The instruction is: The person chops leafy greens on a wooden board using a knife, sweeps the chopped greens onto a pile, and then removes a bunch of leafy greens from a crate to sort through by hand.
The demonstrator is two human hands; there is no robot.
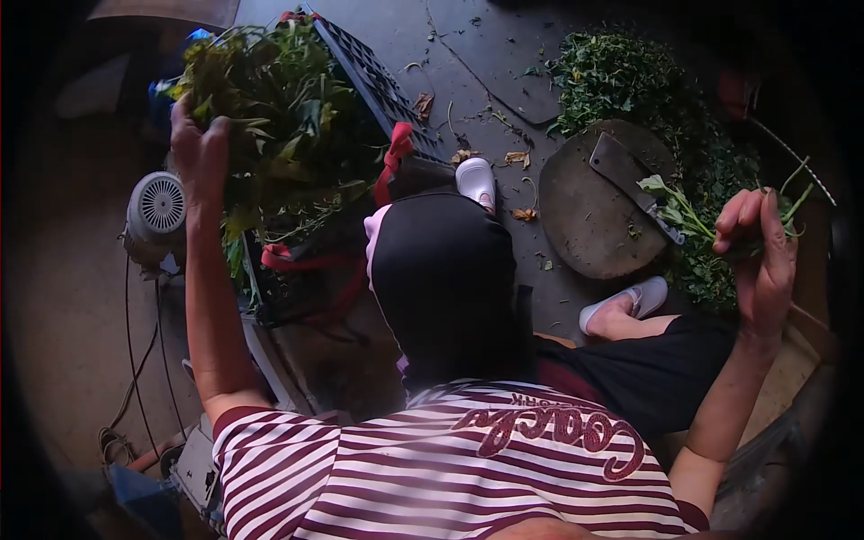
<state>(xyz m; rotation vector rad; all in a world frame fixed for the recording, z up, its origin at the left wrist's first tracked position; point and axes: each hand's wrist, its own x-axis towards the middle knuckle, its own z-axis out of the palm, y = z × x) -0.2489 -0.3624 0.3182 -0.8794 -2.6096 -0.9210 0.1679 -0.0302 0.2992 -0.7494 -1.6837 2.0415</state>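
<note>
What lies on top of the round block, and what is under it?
On the round block lie a cleaver and small green scraps. The cleaver covers part of its top; what is underneath cannot be seen.

Chopping block (567, 207): wood, matt, rough and scored on top. Cleaver blade (621, 171): metal, dull sheen. Crate (355, 58): plastic, perforated, low gloss. Shoes (473, 176): smooth, plastic-looking. Motor casing (148, 211): metal-looking, matt. Shirt (387, 468) and straps (394, 153) appeared to be cloth. Floor (504, 54) looked hard, mostly smooth. Leaves (297, 99) showed slight gloss.
</note>
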